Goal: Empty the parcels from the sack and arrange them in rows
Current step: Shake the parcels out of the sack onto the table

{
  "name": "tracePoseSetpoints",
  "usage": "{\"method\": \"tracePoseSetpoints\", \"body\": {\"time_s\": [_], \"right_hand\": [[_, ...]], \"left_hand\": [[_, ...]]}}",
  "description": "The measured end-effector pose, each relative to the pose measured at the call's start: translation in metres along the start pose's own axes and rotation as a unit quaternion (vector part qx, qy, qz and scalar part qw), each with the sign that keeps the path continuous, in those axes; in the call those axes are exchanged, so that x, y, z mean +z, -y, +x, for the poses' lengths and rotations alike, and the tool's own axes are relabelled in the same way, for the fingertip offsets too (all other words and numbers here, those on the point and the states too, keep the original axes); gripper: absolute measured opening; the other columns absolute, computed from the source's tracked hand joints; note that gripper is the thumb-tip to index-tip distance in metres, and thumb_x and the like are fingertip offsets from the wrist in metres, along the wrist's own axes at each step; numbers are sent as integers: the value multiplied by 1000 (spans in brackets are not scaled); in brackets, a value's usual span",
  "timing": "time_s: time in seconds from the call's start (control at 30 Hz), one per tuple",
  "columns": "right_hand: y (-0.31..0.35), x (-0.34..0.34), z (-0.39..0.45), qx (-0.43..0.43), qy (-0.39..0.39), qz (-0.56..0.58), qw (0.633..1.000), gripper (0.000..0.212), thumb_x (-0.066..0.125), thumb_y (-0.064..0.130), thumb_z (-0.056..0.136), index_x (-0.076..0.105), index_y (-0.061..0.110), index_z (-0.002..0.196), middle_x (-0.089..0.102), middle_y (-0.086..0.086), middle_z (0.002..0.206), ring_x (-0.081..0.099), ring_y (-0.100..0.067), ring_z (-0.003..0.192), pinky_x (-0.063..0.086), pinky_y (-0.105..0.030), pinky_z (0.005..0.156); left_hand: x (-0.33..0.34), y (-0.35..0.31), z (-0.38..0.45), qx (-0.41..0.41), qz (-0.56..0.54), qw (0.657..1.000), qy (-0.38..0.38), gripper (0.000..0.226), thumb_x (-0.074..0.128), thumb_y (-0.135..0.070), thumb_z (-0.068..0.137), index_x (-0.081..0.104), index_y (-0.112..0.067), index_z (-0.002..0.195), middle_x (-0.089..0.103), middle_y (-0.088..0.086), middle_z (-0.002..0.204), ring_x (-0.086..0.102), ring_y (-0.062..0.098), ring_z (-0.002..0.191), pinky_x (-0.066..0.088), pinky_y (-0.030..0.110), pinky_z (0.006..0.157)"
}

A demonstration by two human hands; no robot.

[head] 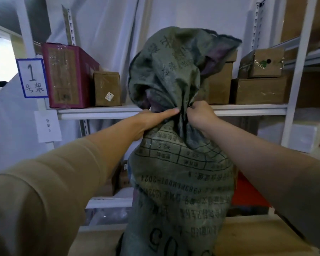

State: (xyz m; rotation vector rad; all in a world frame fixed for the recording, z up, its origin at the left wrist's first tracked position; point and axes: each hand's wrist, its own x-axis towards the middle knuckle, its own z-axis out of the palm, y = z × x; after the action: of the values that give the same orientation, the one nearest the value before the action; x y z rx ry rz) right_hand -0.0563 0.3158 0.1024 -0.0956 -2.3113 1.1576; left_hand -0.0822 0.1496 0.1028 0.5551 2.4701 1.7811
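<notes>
Both hands, left hand [151,119] and right hand [200,114], grip the gathered neck of the upright green sack [179,182], just before the white shelf [100,112].

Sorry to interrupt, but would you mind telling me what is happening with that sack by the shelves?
A person is holding a grey-green woven sack with black printing upright in front of a white metal shelf of cardboard boxes. The left hand and the right hand both grip its bunched neck. The loose top flops above the hands. No parcels are out yet.
</notes>
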Motion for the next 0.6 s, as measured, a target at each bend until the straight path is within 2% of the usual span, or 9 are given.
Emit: {"method": "tracePoseSetpoints", "body": {"time_s": [0.1,0.17,0.27,0.33,0.4,0.47,0.5,0.53,0.6], "right_hand": [[11,-4,1,22,-19,146,989,27,48,22,100,68,8,110,69,-14,107,66,-34,100,54,-47,96],[16,-5,0,39,-12,195,980,28,48,22,102,66,8,117,69,-14,111,66,-33,102,54,-47,98],[13,3,-13,60,44,206,976,29,46,22,103,63,9,123,69,-13,114,67,-33,102,58,-46,88],[6,8,-20,59,85,211,972,29,47,19,104,59,8,127,65,-12,122,64,-31,109,56,-43,93],[0,4,-25,45,107,197,973,25,50,16,100,63,10,120,65,-10,123,62,-30,111,49,-44,102],[-8,-3,-27,34,120,155,980,30,57,28,94,65,13,119,67,-8,119,62,-28,108,48,-43,102],[-11,-7,-30,36,132,120,983,44,63,45,89,64,17,123,66,-5,121,62,-26,109,48,-42,102],[-17,-9,-33,36,142,62,987,70,67,68,78,61,20,129,64,-3,127,61,-25,114,47,-42,102],[-29,-13,-37,25,164,-128,978,117,58,99,44,53,25,135,55,-2,137,50,-31,127,36,-42,105]], "left_hand": [[8,-2,-9,3,10,997,78,107,70,-75,54,47,-24,145,54,-6,143,54,11,124,45,25,95],[14,1,-10,0,68,993,91,113,70,-75,59,35,-21,153,39,-5,155,37,13,140,32,27,105],[29,7,-9,-16,104,994,13,97,79,-45,77,31,-7,153,38,6,156,36,22,143,32,23,104],[33,9,-13,42,71,996,-37,71,66,-29,94,34,-3,151,37,12,156,36,27,143,30,28,110],[39,7,-8,-14,-110,990,-84,47,36,-21,108,31,-4,152,29,17,159,29,34,146,21,44,117],[38,10,-3,-40,-170,975,-136,45,44,-15,105,38,-4,148,38,20,154,36,35,142,29,42,114],[37,10,-3,-65,-204,963,-166,47,57,-15,99,45,-2,143,48,20,147,45,33,136,37,37,110],[34,11,-2,-60,-142,966,-206,50,67,-16,93,50,0,138,55,19,140,53,32,130,43,34,103],[30,10,5,-48,-111,966,-229,53,74,-18,87,55,3,132,62,17,130,59,33,121,49,35,95]]}}
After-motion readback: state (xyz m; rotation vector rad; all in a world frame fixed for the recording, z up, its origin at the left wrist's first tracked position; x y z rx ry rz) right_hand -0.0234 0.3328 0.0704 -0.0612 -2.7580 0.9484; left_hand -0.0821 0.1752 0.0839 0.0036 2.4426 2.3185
